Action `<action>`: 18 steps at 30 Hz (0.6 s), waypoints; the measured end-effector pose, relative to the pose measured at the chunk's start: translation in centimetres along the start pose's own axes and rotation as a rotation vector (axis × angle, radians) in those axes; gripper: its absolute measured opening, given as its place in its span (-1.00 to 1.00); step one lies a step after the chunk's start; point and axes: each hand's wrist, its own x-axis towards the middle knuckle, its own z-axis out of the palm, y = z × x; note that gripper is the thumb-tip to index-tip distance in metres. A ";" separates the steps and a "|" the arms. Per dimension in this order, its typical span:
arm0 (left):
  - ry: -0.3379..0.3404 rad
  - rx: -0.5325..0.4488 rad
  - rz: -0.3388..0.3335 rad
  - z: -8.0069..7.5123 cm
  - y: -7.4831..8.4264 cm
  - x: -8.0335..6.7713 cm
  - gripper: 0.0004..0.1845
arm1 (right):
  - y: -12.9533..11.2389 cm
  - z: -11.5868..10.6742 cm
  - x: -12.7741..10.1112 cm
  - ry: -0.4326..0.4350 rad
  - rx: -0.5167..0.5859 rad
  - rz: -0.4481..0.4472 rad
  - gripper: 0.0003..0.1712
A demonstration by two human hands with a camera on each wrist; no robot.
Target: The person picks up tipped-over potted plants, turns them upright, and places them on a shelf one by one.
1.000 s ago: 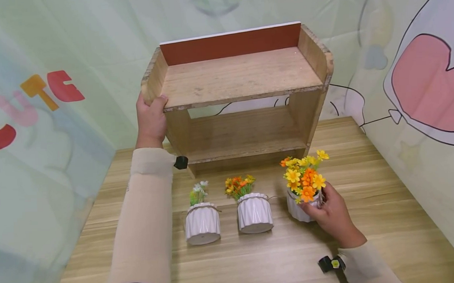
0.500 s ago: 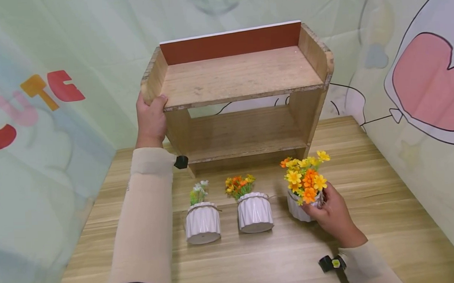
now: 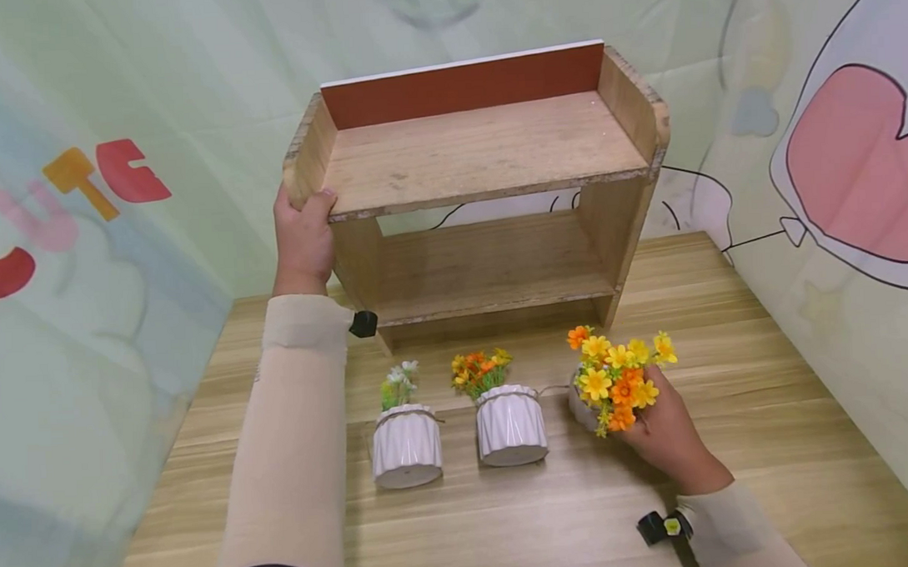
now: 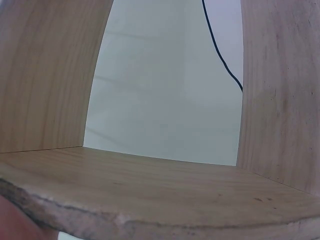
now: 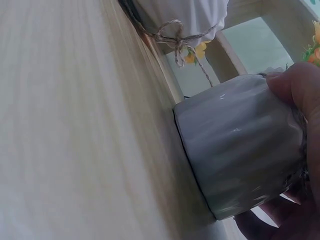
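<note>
Pale green printed backdrop, wooden tabletop (image 3: 766, 406). Left hand (image 3: 302, 239) curls over wooden shelf (image 3: 480, 157) front-left corner. Right hand (image 3: 665, 430) wraps tilted flower pot (image 5: 240, 140), rightmost of three pots. Best: firm grip low on pot body, clear of blooms, shelf held steady.

Your right grip (image 3: 665, 430) holds a white ribbed pot (image 5: 240, 145) carrying yellow and orange flowers (image 3: 615, 374). Just left of that grip, the middle pot (image 3: 510, 426) is white and ribbed, tied with tan twine, with orange and yellow blooms. Further left, the third pot (image 3: 405, 446) is white and ribbed, with white and green sprigs. Your left grip (image 3: 302, 239) is on a tan wood-grain shelf (image 3: 479, 153) with a red-brown back panel. The worktop (image 3: 766, 406) shows light striped wood grain.
</note>
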 end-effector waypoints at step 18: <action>0.004 0.003 -0.008 0.0 0.0 -0.1 -0.30 | -0.2 -0.2 0.2 -0.052 0.040 0.085 -0.08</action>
